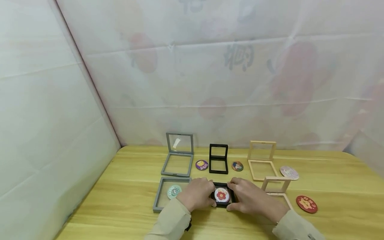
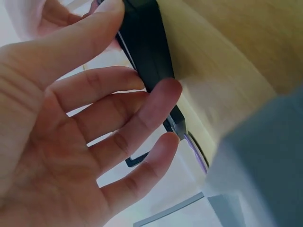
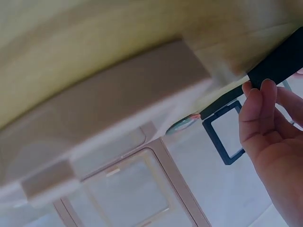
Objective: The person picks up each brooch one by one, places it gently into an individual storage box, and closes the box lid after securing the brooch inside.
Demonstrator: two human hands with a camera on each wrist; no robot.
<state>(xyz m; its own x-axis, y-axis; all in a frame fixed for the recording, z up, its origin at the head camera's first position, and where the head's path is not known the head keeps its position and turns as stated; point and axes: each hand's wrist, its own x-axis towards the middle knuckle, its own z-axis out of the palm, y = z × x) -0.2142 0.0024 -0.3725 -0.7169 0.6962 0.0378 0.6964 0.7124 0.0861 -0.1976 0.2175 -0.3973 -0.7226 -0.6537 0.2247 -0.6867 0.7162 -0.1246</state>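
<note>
A small black display frame lies closed on the table, a white round badge with a red flower inside it. My left hand grips its left side, thumb near the front edge and fingers toward the back; in the left wrist view the thumb and fingertips touch the black frame. From the right, my right hand holds the other side between thumb and fingers. The right wrist view shows its fingertips against the black edge.
Left of my hands is a grey frame with a green badge. Behind stand open grey, black and beige frames. Purple, multicoloured, pale and red badges lie about; another open frame stands right.
</note>
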